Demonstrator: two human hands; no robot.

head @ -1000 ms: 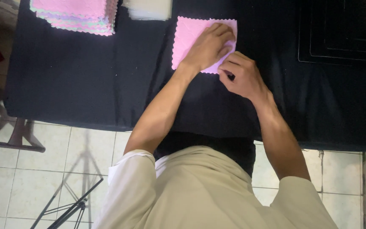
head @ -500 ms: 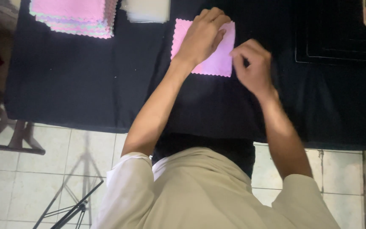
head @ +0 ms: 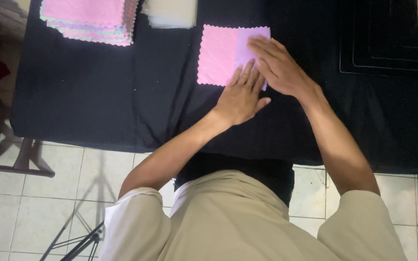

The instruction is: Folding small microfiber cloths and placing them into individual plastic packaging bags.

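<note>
Cloth [head: 221, 54], pink and square with scalloped edges, lies flat on the black-covered surface [head: 88, 96], straight ahead of both hands. Its right part shows a paler, lilac strip, as if a layer is folded over there. The right hand [head: 279, 67] lies on that strip, palm down, fingers stretched flat and together, reaching to the cloth's far right corner; it grips nothing. The left hand [head: 242, 96] rests open just nearer the body, fingertips on the cloth's near edge, palm on the bare surface; it touches the right hand's side and holds nothing either.

Left of the left hand the dark surface runs bare to its near edge, which drops off to tiled floor [head: 49, 203]. Right of the right hand there is more bare black covering, with faint nested square outlines [head: 393, 43] farther off. Beyond the hands to the left, well apart from the cloth, sits a stack [head: 90, 19] of pink cloths with the same wavy edges, and beside it a pile of clear sheets [head: 172, 13].
</note>
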